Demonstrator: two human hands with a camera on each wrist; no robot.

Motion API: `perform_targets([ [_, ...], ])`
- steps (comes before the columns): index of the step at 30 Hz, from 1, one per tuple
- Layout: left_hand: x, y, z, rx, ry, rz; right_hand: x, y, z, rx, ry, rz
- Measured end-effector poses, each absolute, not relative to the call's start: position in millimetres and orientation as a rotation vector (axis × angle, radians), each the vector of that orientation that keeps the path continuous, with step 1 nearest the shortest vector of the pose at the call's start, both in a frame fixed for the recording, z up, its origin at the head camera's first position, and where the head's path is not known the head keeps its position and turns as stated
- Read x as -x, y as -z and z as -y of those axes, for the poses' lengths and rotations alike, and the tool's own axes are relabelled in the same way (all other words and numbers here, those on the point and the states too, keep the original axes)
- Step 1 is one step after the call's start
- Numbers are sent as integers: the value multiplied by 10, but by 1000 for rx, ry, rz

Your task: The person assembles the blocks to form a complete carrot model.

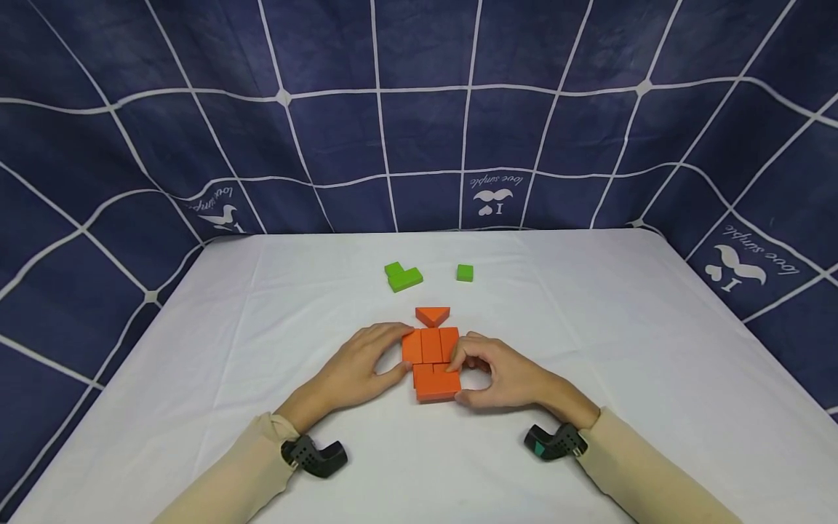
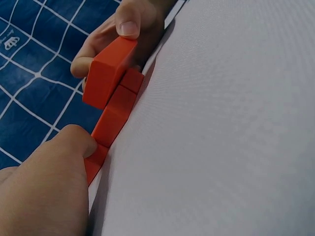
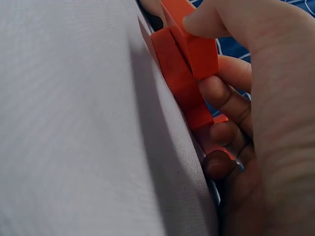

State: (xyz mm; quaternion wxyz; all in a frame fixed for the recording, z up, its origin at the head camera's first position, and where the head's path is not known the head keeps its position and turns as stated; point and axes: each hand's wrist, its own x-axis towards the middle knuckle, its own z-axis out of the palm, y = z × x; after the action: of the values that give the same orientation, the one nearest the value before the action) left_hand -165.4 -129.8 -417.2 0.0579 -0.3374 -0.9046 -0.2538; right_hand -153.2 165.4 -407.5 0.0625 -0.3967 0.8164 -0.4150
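Observation:
My right hand pinches an orange rectangular block between thumb and fingers. In the left wrist view this held block sits tilted over the flat orange pieces, overlapping their near end. Three orange blocks lie side by side just beyond it, with more orange pieces partly hidden under it. My left hand grips the leftmost of the three, its index fingertip at the top corner and its thumb at the bottom one. An orange triangular block lies separately beyond the row.
Farther back on the white-covered table are a green L-shaped block and a small green square block. A dark blue checked cloth hangs behind the table and round its sides.

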Motion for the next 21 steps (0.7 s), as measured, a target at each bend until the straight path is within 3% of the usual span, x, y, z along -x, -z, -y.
perform_targets([
  [21,1654,4177,1304,1034,771,2723,1528,4077,-1640,1225,1204,-2448],
])
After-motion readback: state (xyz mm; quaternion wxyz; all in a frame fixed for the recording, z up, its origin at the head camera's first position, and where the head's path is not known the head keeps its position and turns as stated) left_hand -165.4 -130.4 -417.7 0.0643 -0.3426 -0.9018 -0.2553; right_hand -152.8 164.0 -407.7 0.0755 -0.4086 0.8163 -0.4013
